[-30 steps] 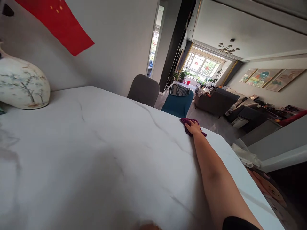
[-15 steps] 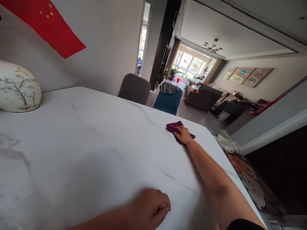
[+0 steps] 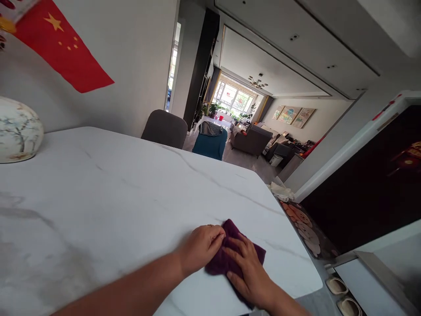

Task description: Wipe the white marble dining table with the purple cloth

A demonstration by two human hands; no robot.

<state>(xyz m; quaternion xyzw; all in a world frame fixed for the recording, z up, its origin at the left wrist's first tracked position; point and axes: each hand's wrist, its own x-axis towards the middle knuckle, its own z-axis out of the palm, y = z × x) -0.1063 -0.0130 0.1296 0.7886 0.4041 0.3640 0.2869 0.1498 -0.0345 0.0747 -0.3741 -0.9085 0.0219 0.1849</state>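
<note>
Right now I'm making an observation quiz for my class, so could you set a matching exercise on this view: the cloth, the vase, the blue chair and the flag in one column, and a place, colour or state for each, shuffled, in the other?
Things
1. Cloth
2. Vase
3. Blue chair
4. Flag

Descriptions
A. Striped fabric over its back
B. Red, with yellow stars
C. Beneath the spread right hand
D. On the table, at the left edge of the view

Pairs: 1-C; 2-D; 3-A; 4-B
</note>
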